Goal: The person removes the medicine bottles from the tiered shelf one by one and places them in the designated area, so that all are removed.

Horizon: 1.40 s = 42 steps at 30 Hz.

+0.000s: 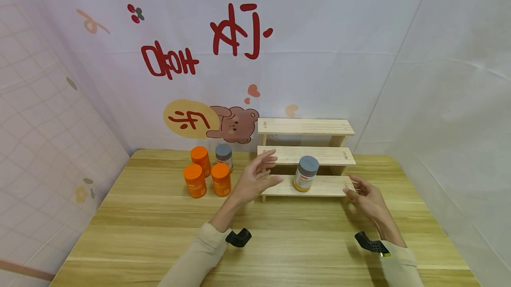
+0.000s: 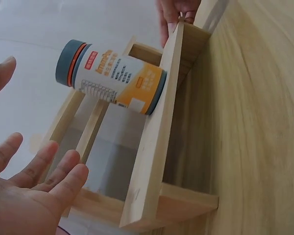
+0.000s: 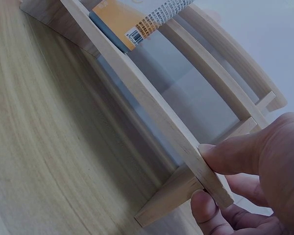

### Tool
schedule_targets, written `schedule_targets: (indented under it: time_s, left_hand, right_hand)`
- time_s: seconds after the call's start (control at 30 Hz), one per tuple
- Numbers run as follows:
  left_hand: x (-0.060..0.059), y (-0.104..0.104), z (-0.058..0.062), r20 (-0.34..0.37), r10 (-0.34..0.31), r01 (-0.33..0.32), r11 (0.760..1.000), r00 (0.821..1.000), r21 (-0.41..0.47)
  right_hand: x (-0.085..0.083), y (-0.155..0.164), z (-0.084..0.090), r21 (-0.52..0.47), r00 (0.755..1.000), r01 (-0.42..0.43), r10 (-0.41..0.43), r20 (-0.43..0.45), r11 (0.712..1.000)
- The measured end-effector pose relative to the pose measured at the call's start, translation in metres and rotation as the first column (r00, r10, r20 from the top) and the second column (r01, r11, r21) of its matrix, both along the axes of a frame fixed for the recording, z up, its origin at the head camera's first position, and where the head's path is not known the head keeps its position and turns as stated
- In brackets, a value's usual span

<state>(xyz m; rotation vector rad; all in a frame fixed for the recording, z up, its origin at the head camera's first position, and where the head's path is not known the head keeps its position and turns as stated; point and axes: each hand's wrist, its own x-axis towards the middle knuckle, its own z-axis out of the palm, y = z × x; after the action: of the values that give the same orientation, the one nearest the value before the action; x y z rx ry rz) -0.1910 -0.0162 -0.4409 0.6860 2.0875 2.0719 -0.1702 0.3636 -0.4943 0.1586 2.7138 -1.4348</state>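
Observation:
A white-and-yellow supplement bottle (image 1: 306,174) with a grey-blue lid stands upright on the lowest board of a three-step wooden rack (image 1: 332,185). My left hand (image 1: 253,181) is held over the rack's left end, fingers spread and touching nothing; the left wrist view has the bottle (image 2: 118,78) a short way beyond its fingertips. At the opposite end, my right hand (image 1: 368,196) grips the corner of the lowest board. In the right wrist view its thumb lies on top of the board (image 3: 161,117) and the fingers curl beneath.
Left of the rack stand three orange bottles (image 1: 195,181) and one grey-lidded bottle (image 1: 224,155) behind them. The rack's middle board (image 1: 295,154) and top board (image 1: 305,126) rise toward the printed cloth wall (image 1: 319,69). All of it is on a wooden table (image 1: 295,233).

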Motion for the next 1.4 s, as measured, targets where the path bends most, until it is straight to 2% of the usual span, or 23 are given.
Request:
schedule_targets:
  time_s: [0.37, 0.8, 1.07, 1.4]
  left_hand:
    - [-0.003, 0.018, -0.009, 0.010, -0.054, 0.054, 0.999, 0.998, -0.006]
    - [-0.005, 0.046, -0.019, 0.064, -0.112, 0.114, 0.993, 0.992, -0.030]
    - [-0.008, 0.058, -0.020, 0.106, -0.092, 0.098, 0.994, 0.990, -0.050]
    - [-0.012, 0.075, -0.024, 0.117, -0.038, 0.053, 0.990, 0.992, -0.127]
  right_hand:
    - [0.000, -0.001, 0.000, 0.001, 1.000, 0.012, -0.012, 0.010, 1.000]
    - [0.001, -0.002, 0.000, -0.027, 1.000, 0.006, -0.006, 0.018, 1.000]
    - [-0.001, -0.001, 0.001, -0.012, 1.000, 0.008, -0.008, 0.009, 1.000]
    - [0.000, -0.001, 0.003, -0.014, 1.000, 0.006, -0.006, 0.018, 1.000]
